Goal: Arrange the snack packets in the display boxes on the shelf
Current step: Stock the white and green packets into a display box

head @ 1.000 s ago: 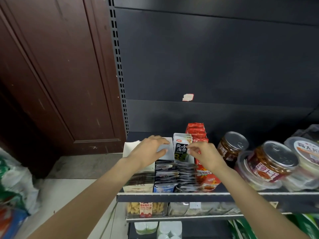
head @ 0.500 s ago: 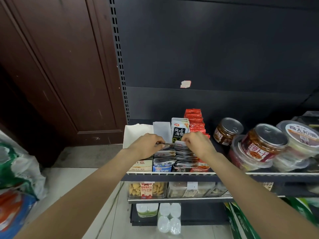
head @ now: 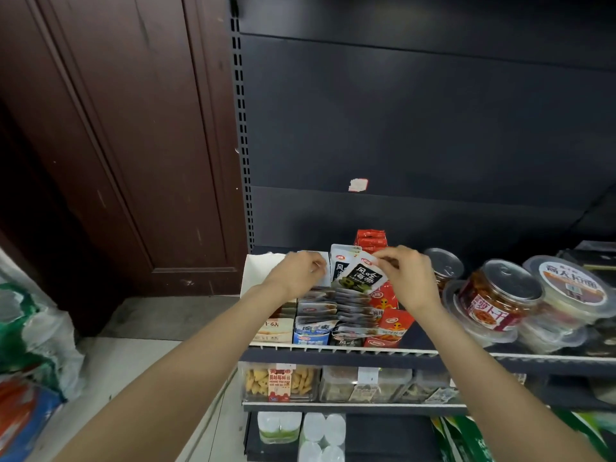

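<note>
My right hand (head: 409,278) pinches the top corner of a black-and-white snack packet (head: 361,276) and holds it tilted above the middle display box. My left hand (head: 296,275) grips the white back flap (head: 320,261) of the neighbouring display box. Below both hands, several grey packets (head: 346,305) lie stacked in a row inside the box. Another black-and-white packet (head: 340,265) stands upright at the back. A red display box (head: 388,323) of red packets sits just to the right, with more red packets (head: 370,238) behind.
A white open box (head: 256,271) stands at the shelf's left end. Round lidded tubs (head: 496,295) and a jar (head: 443,268) crowd the right. The wire shelf rail (head: 333,349) runs along the front. Lower shelves hold clear containers (head: 280,383). Bags (head: 30,345) lie on the floor left.
My right hand has lifted one black-and-white packet up out of the stack and tilted it. My left hand moved up from the packets to the white flap.
</note>
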Demonstrator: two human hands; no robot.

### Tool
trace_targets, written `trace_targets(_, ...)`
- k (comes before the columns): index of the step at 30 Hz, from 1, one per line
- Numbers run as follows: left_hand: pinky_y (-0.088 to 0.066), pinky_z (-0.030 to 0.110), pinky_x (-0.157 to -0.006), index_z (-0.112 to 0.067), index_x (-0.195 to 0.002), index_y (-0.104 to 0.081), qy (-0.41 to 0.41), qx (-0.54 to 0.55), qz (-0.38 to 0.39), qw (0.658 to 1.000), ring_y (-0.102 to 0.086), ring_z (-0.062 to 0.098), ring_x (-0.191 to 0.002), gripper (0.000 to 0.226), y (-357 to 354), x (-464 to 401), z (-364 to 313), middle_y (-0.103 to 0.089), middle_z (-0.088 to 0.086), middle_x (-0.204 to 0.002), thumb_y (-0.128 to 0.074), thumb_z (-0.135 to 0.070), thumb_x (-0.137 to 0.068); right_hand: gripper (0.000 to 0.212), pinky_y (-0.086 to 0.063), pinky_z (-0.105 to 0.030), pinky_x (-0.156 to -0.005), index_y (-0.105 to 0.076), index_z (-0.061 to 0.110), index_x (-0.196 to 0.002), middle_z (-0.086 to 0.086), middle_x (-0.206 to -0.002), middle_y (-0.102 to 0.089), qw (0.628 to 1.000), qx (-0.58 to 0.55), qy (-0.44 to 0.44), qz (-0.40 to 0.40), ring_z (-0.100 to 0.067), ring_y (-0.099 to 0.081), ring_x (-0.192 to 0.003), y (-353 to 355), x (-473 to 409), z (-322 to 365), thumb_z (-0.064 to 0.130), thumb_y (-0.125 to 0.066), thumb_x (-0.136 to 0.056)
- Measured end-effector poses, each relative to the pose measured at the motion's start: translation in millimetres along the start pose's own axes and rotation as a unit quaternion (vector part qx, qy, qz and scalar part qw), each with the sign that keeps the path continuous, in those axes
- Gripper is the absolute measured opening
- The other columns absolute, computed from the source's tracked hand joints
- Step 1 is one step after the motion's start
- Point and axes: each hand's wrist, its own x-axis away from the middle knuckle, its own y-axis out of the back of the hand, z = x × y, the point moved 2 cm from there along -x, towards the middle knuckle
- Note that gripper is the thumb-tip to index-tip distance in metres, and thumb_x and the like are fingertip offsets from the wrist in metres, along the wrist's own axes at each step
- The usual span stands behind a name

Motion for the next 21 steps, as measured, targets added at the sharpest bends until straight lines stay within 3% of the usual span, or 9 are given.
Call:
trace_targets(3,-0.046,0.029,-0.089,-0.01,-0.117,-0.062,0.038,0.088,-0.033,0.995,-0.064,0.023,-0.097,0.03,8.8,-1.7,-11.4,-0.068,0.009,-0.106,-0.044,-0.024,-0.099,0.013,-0.049,-0.024,-0.077,-0.074,0.014,-0.095,0.001,-0.093,-0.071,0.995,-0.087,-0.015,-0.042,-0.01,-0.064,-0.085,25.2,-3.0,7.3,0.013,-0.065,-0.086)
trace_targets(5,-0.048,0.029,-0.085,-0.006,-0.119,-0.061,0.079,0.144,-0.013,0.986,-0.066,0.022,-0.091,0.038,13.0,-4.2,-19.3,-0.07,0.011,-0.099,-0.041,-0.033,-0.1,0.009,-0.047,-0.021,-0.075,-0.075,0.016,-0.089,0.006,-0.087,-0.071,0.987,-0.149,-0.03,-0.053,-0.008,-0.064,-0.082,39.6,-5.9,14.2,0.014,-0.066,-0.085)
trace_targets(9,-0.051,0.017,-0.061,0.0,-0.119,-0.059,0.161,0.319,0.019,0.934,-0.065,0.015,-0.076,0.045,19.9,-6.7,-34.4,-0.068,0.017,-0.108,-0.043,-0.037,-0.099,0.009,-0.049,-0.022,-0.074,-0.072,0.019,-0.085,0.003,-0.086,-0.07,0.972,-0.225,-0.041,-0.054,-0.01,-0.065,-0.082,54.9,-8.4,20.6,0.012,-0.067,-0.085)
trace_targets(13,-0.051,0.015,-0.069,-0.003,-0.111,-0.063,0.158,0.411,-0.041,0.897,-0.065,0.011,-0.081,0.023,24.0,-7.4,-36.0,-0.068,0.01,-0.105,-0.056,-0.017,-0.094,0.011,-0.045,-0.029,-0.085,-0.075,0.019,-0.091,0.014,-0.088,-0.058,0.982,-0.172,-0.025,-0.074,-0.014,-0.057,-0.095,62.8,-3.4,14.0,0.016,-0.068,-0.083)
trace_targets(15,-0.051,0.011,-0.069,-0.006,-0.101,-0.067,0.133,0.457,-0.083,0.876,-0.065,0.011,-0.082,0.014,25.6,-5.5,-37.0,-0.067,0.01,-0.106,-0.059,-0.005,-0.09,0.015,-0.046,-0.019,-0.078,-0.074,0.018,-0.098,0.009,-0.091,-0.062,0.986,-0.145,-0.031,-0.074,-0.009,-0.057,-0.088,64.4,-1.3,9.0,0.016,-0.065,-0.086)
trace_targets(17,-0.051,0.016,-0.077,-0.011,-0.098,-0.066,0.109,0.483,-0.107,0.862,-0.064,0.015,-0.09,0.019,25.8,-2.1,-38.3,-0.065,0.01,-0.112,-0.062,0.003,-0.086,0.019,-0.05,-0.01,-0.066,-0.072,0.014,-0.104,-0.001,-0.098,-0.069,0.974,-0.213,-0.065,-0.049,-0.005,-0.061,-0.076,61.2,0.7,5.9,0.011,-0.058,-0.091)
trace_targets(21,-0.05,0.027,-0.09,-0.018,-0.114,-0.059,0.048,0.427,-0.118,0.895,-0.059,0.018,-0.1,0.039,25.5,7.7,-41.1,-0.065,0.006,-0.108,-0.066,0.003,-0.083,0.022,-0.057,-0.021,-0.07,-0.065,0.011,-0.11,-0.005,-0.106,-0.067,0.915,-0.381,-0.133,-0.011,-0.013,-0.065,-0.091,55.7,7.2,4.9,0.007,-0.049,-0.095)
